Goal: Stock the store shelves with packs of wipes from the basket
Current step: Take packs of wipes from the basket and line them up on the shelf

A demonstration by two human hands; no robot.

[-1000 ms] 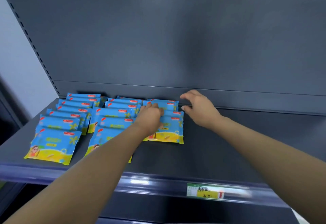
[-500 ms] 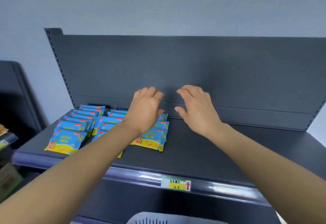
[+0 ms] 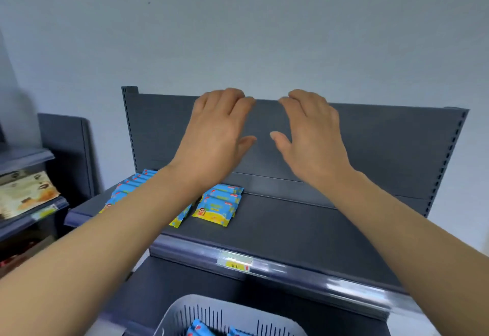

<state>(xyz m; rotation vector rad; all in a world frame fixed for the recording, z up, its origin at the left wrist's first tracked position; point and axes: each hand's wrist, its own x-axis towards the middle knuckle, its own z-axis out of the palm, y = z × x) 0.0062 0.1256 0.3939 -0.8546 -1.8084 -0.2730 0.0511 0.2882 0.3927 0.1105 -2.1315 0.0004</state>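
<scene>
Left hand (image 3: 214, 134) and right hand (image 3: 312, 137) hovered empty, fingers loose, over shelf (image 3: 304, 224); next move likely reaching into basket (image 3: 185, 306) for packs (image 3: 197, 329).

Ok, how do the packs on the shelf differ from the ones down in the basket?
On the shelf the shelf packs lie flat in neat overlapping rows at its left end; in the basket the basket packs sit tilted. The shelf packs show whole fronts with a yellow band; of the basket packs only two blue corners show, cut off by the frame edge. Both have the same blue wrapper.
</scene>
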